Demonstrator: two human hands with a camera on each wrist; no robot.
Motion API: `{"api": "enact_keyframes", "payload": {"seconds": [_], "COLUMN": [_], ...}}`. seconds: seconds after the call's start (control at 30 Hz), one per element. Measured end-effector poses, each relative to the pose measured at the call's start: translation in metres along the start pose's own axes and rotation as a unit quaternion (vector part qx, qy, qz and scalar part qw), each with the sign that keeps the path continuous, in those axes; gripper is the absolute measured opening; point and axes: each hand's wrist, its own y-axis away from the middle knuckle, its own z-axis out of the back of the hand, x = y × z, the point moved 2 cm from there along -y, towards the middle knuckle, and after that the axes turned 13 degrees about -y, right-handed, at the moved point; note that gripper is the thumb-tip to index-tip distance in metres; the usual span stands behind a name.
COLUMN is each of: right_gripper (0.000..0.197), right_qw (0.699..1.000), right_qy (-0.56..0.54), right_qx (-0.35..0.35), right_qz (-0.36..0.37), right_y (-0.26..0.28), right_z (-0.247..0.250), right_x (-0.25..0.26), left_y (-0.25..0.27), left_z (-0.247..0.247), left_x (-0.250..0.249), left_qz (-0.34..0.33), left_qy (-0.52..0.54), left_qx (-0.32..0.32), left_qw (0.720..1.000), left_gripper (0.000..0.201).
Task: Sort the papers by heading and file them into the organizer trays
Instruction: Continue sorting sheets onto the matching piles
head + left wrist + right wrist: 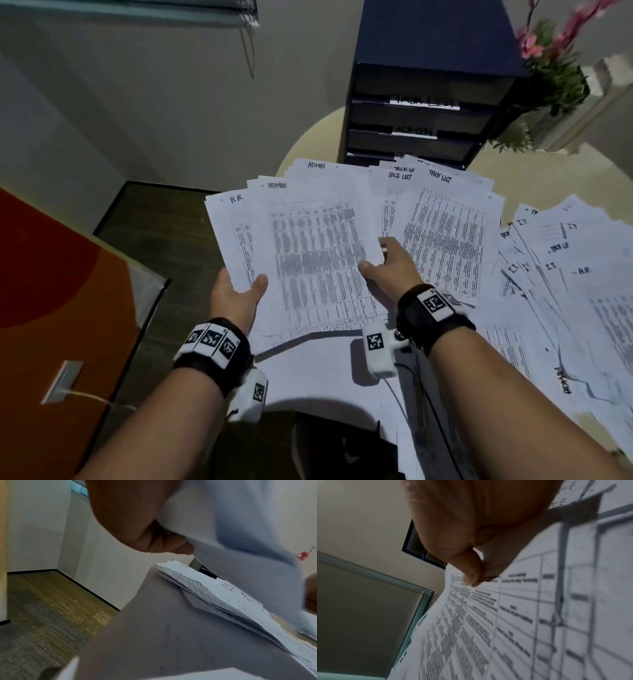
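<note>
Papers cover most of the round table (534,178) in front of us, spread in loose, overlapping heaps with handwritten headings: ADMIN, TASK LIST, I.T. and H.R. We hold a small stack of sheets (318,260) above the table's left edge. Our left hand (236,294) grips its lower left corner, thumb on top and fingers beneath; an H.R. sheet (229,219) peeks out at the stack's left. Our right hand (390,263) pinches the right edge of the top sheet between thumb and fingers, and the heading there is too blurred to read. The dark organizer (424,102) stands at the table's far side, its trays labelled TASK LIST and ADMIN, with lower labels hidden by paper. Beside it stands a plant with pink flowers (555,68).
</note>
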Motion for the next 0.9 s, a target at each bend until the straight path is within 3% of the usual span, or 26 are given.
{"api": "enact_keyframes", "payload": {"seconds": [0.13,0.3,0.37,0.43,0.5,0.53,0.63,0.77,0.83,0.9], "right_gripper": [0.013,0.033,0.008,0.057,0.083,0.083,0.054,0.052,0.045,0.029], "right_qw": [0.99,0.967,0.968,0.979,0.984,0.98,0.952,0.939,0.931,0.958], "right_qy": [0.126,0.196,0.183,0.131,0.12,0.15,0.278,0.326,0.334,0.267], "right_qx": [-0.047,-0.155,-0.163,-0.147,-0.105,-0.094,-0.073,-0.093,-0.129,-0.072], "right_qz": [0.032,0.057,0.06,0.057,0.075,0.09,0.106,0.052,0.074,0.082], "right_y": [-0.014,-0.032,-0.035,-0.038,-0.042,-0.048,-0.058,-0.052,-0.042,-0.031], "right_z": [-0.003,0.005,0.005,0.004,-0.001,-0.005,-0.016,-0.03,-0.038,-0.049], "right_x": [-0.007,-0.021,-0.018,-0.019,-0.016,-0.017,-0.015,-0.015,-0.005,0.012], "left_y": [-0.006,-0.018,-0.022,-0.025,-0.027,-0.028,-0.032,-0.035,-0.034,-0.03], "left_z": [0.005,0.027,0.041,0.057,0.073,0.079,0.099,0.116,0.114,0.106], "left_x": [0.007,0.023,0.027,0.032,0.035,0.037,0.046,0.052,0.052,0.045], "left_qz": [-0.005,0.013,0.027,0.041,0.048,0.05,0.07,0.083,0.085,0.071], "left_qy": [-0.024,-0.037,-0.049,-0.059,-0.071,-0.072,-0.053,-0.039,-0.027,-0.029], "left_qx": [0.015,-0.028,-0.044,-0.066,-0.099,-0.114,-0.152,-0.17,-0.153,-0.121], "left_qw": [1.0,0.999,0.997,0.995,0.991,0.99,0.985,0.981,0.984,0.99], "left_gripper": [0.029,0.03,0.028,0.029,0.035,0.04,0.044,0.053,0.047,0.04]}}
